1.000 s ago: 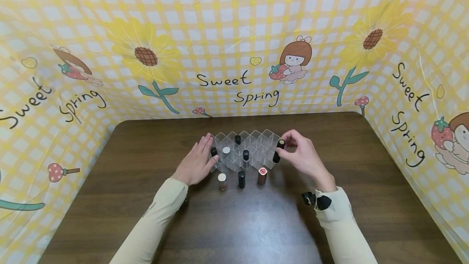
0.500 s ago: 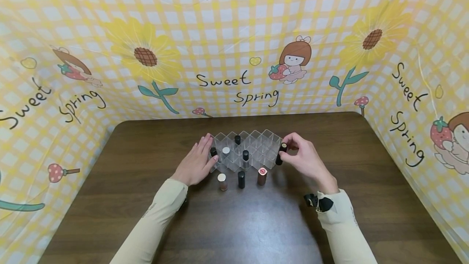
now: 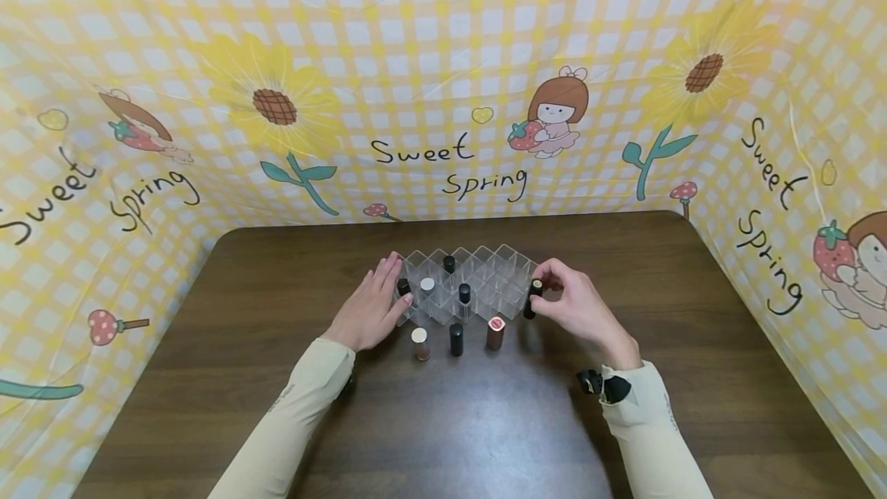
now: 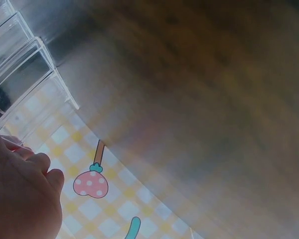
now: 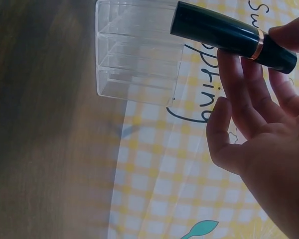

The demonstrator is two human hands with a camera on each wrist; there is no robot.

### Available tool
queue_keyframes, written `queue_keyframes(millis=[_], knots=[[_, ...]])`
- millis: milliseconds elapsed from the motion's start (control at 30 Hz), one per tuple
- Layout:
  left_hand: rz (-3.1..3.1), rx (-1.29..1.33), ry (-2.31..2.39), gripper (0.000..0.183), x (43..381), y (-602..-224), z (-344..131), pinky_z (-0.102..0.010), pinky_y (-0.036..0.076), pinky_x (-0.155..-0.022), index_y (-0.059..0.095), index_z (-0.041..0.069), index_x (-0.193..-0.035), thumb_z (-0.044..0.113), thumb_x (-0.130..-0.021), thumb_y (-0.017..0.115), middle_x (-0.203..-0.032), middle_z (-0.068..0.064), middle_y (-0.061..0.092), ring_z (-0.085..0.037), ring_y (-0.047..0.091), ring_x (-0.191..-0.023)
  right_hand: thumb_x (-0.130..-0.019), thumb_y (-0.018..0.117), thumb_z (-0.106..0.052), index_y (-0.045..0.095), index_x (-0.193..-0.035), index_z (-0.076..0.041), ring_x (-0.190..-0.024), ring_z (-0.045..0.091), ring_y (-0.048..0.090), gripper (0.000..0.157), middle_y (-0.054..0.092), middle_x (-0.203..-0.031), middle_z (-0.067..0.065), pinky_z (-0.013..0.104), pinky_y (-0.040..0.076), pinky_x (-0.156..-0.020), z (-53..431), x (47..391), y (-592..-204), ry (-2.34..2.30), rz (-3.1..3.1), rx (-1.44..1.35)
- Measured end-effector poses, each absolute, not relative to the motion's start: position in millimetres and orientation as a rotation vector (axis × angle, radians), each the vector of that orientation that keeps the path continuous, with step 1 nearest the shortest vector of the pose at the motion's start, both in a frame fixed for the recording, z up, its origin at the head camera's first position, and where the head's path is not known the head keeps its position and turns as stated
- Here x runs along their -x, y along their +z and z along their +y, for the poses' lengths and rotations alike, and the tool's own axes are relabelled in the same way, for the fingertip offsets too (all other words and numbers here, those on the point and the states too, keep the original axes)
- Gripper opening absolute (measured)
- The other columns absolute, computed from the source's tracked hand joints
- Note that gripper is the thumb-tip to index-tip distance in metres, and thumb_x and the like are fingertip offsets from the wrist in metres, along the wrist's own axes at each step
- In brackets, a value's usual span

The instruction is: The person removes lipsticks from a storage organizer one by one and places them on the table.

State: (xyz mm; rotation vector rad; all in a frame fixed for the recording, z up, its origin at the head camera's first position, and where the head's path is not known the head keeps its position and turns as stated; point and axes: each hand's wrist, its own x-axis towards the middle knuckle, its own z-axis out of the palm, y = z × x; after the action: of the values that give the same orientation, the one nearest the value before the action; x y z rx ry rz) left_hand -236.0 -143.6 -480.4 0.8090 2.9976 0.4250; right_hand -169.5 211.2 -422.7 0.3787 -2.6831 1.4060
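My right hand (image 3: 582, 306) pinches a dark lipstick tube (image 5: 219, 32) with a gold band between thumb and fingers. In the head view that tube is close by the right end of a clear plastic lipstick organizer (image 3: 502, 283); whether they touch I cannot tell. The right wrist view has the tube tilted, near the organizer's end wall (image 5: 139, 84). My left hand (image 3: 367, 310) rests against the organizer's left end with its fingers extended. Several tubes stand in the compartments, among them a white-capped one (image 3: 427, 285) and a black one (image 3: 464, 295).
In front of the organizer three tubes stand upright: a white-topped one (image 3: 420, 345), a black one (image 3: 456, 339) and a brown one with a reddish top (image 3: 495, 334). The wooden table (image 3: 443, 422) meets a yellow checked cloth (image 3: 430, 98) at its back and sides.
My right hand has shifted slightly right and toward me, carrying the dark lipstick tube a little lower beside the organizer's right end. The left hand, organizer and other tubes stay put.
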Motion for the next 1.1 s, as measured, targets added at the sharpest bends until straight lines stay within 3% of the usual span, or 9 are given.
queue_keyframes(millis=[233, 467, 800, 1100], knots=[[2.992, -0.806, 0.421, 0.073, 236, -481, -144, -0.047, 0.014, -0.122, 0.013, 0.004, -0.155, 0.055, -0.102, 0.021, -0.164, -0.008, 0.003, -0.031, 0.01, -0.151, -0.078, 0.069, -0.002, 0.06, -0.096, -0.012, -0.085, 0.016, 0.061, 0.022, 0.064, -0.088, 0.002, 0.031, 0.047, -0.078, 211, 169, -426, 1.38, -2.711, -0.443], [2.996, -0.818, 0.413, 0.074, 237, -480, -144, -0.047, 0.014, -0.122, 0.013, 0.004, -0.155, 0.055, -0.102, 0.021, -0.164, -0.009, 0.004, -0.032, 0.011, -0.151, -0.079, 0.069, -0.002, 0.059, -0.097, -0.011, -0.087, 0.017, 0.06, 0.022, 0.063, -0.091, 0.002, 0.041, 0.049, -0.081, 213, 169, -428, 1.381, -2.75, -0.478], [2.994, -0.822, 0.433, 0.073, 236, -480, -144, -0.048, 0.013, -0.122, 0.012, 0.004, -0.155, 0.054, -0.102, 0.022, -0.164, -0.01, 0.004, -0.031, 0.009, -0.151, -0.077, 0.07, -0.003, 0.059, -0.094, -0.012, -0.086, 0.017, 0.061, 0.022, 0.063, -0.089, 0.002, 0.043, 0.052, -0.077, 213, 168, -435, 1.39, -2.764, -0.489], [2.998, -0.821, 0.422, 0.073, 236, -480, -144, -0.047, 0.014, -0.122, 0.013, 0.003, -0.155, 0.053, -0.103, 0.023, -0.164, -0.011, 0.006, -0.032, 0.01, -0.151, -0.077, 0.071, -0.002, 0.061, -0.093, -0.011, -0.086, 0.016, 0.062, 0.021, 0.064, -0.089, 0.002, 0.034, 0.051, -0.076, 214, 169, -442, 1.364, -2.79, -0.506]])
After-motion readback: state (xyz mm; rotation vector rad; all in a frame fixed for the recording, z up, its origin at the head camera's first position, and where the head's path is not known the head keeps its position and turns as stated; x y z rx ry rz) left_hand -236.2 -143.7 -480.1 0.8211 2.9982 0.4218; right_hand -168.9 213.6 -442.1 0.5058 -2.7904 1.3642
